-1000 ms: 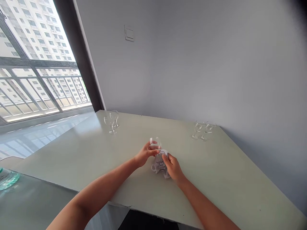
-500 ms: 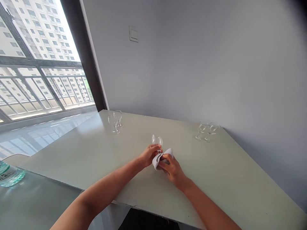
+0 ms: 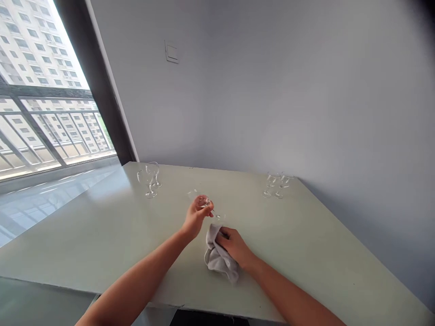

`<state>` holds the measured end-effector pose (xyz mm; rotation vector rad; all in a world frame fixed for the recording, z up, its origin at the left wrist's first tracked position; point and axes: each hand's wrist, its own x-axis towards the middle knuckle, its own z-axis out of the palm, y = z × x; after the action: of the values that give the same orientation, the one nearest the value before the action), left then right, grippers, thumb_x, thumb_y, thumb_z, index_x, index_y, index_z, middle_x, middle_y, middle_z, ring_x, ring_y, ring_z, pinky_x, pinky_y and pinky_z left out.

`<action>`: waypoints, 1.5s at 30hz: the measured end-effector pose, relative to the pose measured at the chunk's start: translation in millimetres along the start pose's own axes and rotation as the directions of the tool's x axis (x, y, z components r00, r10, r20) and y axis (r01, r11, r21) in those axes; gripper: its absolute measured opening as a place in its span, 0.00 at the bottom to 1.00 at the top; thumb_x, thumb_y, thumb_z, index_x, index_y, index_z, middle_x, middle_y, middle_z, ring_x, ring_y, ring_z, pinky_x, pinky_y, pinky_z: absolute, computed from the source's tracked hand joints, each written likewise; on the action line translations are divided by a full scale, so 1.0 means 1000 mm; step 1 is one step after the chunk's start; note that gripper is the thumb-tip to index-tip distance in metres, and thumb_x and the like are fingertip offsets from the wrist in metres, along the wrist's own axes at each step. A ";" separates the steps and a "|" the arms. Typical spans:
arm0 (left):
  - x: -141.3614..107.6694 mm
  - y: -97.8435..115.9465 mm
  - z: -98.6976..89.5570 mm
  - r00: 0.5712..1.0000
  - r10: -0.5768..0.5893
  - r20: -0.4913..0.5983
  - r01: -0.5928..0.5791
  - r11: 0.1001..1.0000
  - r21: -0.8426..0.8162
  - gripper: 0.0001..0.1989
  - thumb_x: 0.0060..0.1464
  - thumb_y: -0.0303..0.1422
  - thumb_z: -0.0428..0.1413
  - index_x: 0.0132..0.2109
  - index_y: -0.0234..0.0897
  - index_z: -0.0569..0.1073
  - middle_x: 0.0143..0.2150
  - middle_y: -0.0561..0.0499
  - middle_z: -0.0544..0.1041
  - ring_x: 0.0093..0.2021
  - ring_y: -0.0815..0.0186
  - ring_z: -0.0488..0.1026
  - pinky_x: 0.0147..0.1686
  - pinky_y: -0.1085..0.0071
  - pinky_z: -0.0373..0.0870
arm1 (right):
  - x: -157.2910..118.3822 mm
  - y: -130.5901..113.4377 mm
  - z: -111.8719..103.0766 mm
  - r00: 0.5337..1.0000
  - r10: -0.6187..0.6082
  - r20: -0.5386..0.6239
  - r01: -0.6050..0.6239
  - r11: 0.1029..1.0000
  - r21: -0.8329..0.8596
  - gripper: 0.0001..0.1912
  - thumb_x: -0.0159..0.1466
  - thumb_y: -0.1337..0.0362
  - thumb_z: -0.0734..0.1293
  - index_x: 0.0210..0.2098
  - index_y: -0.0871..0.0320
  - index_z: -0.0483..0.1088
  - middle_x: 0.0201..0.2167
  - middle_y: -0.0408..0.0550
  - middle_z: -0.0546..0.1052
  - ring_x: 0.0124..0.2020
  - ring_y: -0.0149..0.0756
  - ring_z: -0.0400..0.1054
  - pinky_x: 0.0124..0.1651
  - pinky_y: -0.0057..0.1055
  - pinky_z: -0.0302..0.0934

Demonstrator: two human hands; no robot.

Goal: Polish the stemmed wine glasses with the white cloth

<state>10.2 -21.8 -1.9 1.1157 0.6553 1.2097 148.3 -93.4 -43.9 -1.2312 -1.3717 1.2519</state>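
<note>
My left hand (image 3: pixel 200 213) is closed around a clear stemmed glass (image 3: pixel 218 216), which is tilted so that its foot points right and its bowl sits partly behind my fingers. Close below it, my right hand (image 3: pixel 233 244) grips a light grey cloth (image 3: pixel 220 260) that hangs in loose folds toward the table. The cloth and the glass's foot are near each other, and I see a small gap between them.
Two stemmed glasses (image 3: pixel 151 183) stand at the far left of the pale table (image 3: pixel 299 271). Two more glasses (image 3: pixel 279 184) stand at the far right near the wall. A window lies beyond the left side.
The glass has moved left and tipped from upright, its foot now out of the cloth. My right hand has drawn the cloth slightly toward me, and it has unfolded. My view has turned right.
</note>
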 end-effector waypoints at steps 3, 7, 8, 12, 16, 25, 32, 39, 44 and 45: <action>0.006 0.005 -0.011 0.989 0.132 -0.073 -0.113 0.971 0.213 0.19 0.41 0.34 0.60 0.39 0.38 0.60 0.29 0.57 0.67 0.25 0.75 0.65 0.25 0.77 0.63 | -0.003 -0.016 -0.015 0.969 -0.244 -0.034 0.189 0.827 -0.529 0.12 0.61 0.59 0.58 0.29 0.55 0.70 0.34 0.46 0.71 0.33 0.35 0.63 0.36 0.31 0.54; 0.007 -0.002 -0.013 0.993 0.109 -0.045 -0.093 0.958 0.273 0.20 0.41 0.36 0.59 0.41 0.38 0.60 0.31 0.55 0.68 0.26 0.74 0.65 0.26 0.77 0.62 | 0.011 -0.034 -0.026 0.901 -0.430 -0.058 0.209 0.548 -0.810 0.10 0.61 0.64 0.58 0.34 0.54 0.71 0.34 0.50 0.69 0.36 0.38 0.60 0.39 0.33 0.53; 0.006 -0.005 -0.010 0.995 0.096 -0.019 -0.087 0.955 0.283 0.21 0.41 0.36 0.60 0.41 0.38 0.61 0.32 0.54 0.68 0.28 0.73 0.66 0.28 0.76 0.62 | 0.018 -0.036 -0.026 0.904 -0.427 -0.030 0.222 0.528 -0.820 0.09 0.59 0.64 0.59 0.35 0.55 0.71 0.32 0.49 0.69 0.35 0.37 0.60 0.39 0.32 0.53; 0.000 -0.017 -0.003 0.995 0.086 0.046 -0.097 0.913 0.397 0.21 0.40 0.36 0.60 0.42 0.38 0.62 0.32 0.53 0.70 0.32 0.69 0.68 0.33 0.73 0.63 | 0.046 -0.037 -0.019 0.956 -0.278 0.089 0.251 0.626 -0.738 0.05 0.55 0.68 0.61 0.26 0.57 0.69 0.24 0.43 0.67 0.28 0.31 0.59 0.33 0.27 0.52; 0.000 -0.022 -0.007 0.992 0.123 0.010 -0.114 0.879 0.462 0.21 0.43 0.37 0.57 0.44 0.39 0.61 0.33 0.54 0.70 0.30 0.69 0.68 0.31 0.73 0.63 | 0.060 -0.037 -0.020 0.966 -0.073 0.249 0.168 0.907 -0.385 0.05 0.51 0.70 0.60 0.25 0.59 0.67 0.22 0.40 0.67 0.25 0.27 0.59 0.28 0.23 0.51; 0.001 -0.032 -0.010 0.998 0.069 0.015 -0.065 0.802 0.594 0.19 0.43 0.36 0.56 0.45 0.40 0.63 0.33 0.54 0.71 0.29 0.69 0.67 0.31 0.72 0.63 | 0.067 -0.019 -0.022 0.956 -0.002 0.293 0.071 0.972 -0.225 0.06 0.52 0.66 0.62 0.28 0.59 0.69 0.21 0.39 0.70 0.23 0.27 0.60 0.26 0.23 0.53; -0.001 -0.052 -0.012 0.991 0.106 0.085 -0.128 0.523 0.843 0.30 0.44 0.37 0.55 0.55 0.42 0.57 0.46 0.48 0.64 0.38 0.65 0.65 0.41 0.65 0.64 | 0.082 -0.001 -0.028 0.998 -0.054 0.017 0.055 0.886 -0.460 0.08 0.55 0.66 0.59 0.22 0.59 0.67 0.17 0.40 0.68 0.23 0.28 0.62 0.29 0.23 0.53; -0.010 -0.063 -0.011 0.941 0.022 0.338 -0.315 0.427 0.848 0.15 0.46 0.32 0.55 0.44 0.46 0.69 0.44 0.50 0.67 0.46 0.62 0.63 0.47 0.63 0.60 | 0.106 0.006 -0.114 0.917 -0.022 -0.398 -0.235 0.778 -0.583 0.11 0.59 0.64 0.56 0.24 0.59 0.66 0.18 0.44 0.69 0.24 0.30 0.62 0.30 0.26 0.51; -0.010 -0.062 -0.011 0.940 0.030 0.339 -0.316 0.443 0.839 0.10 0.47 0.31 0.54 0.39 0.45 0.71 0.43 0.50 0.68 0.44 0.62 0.64 0.44 0.65 0.62 | 0.116 0.015 -0.159 0.817 0.061 -0.573 -0.438 0.712 -0.549 0.10 0.59 0.64 0.55 0.27 0.58 0.66 0.22 0.46 0.71 0.22 0.31 0.62 0.27 0.27 0.49; -0.010 -0.062 -0.011 0.941 0.031 0.337 -0.315 0.446 0.838 0.09 0.47 0.31 0.54 0.39 0.44 0.72 0.43 0.50 0.68 0.44 0.62 0.64 0.44 0.65 0.62 | 0.118 0.016 -0.163 0.805 0.074 -0.588 -0.459 0.706 -0.540 0.10 0.59 0.64 0.55 0.28 0.58 0.66 0.23 0.46 0.72 0.22 0.31 0.63 0.27 0.27 0.49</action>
<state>22.2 -25.4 -64.2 2.2656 1.0160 0.7947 297.4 43.5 -45.0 -2.1736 -1.2541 0.4839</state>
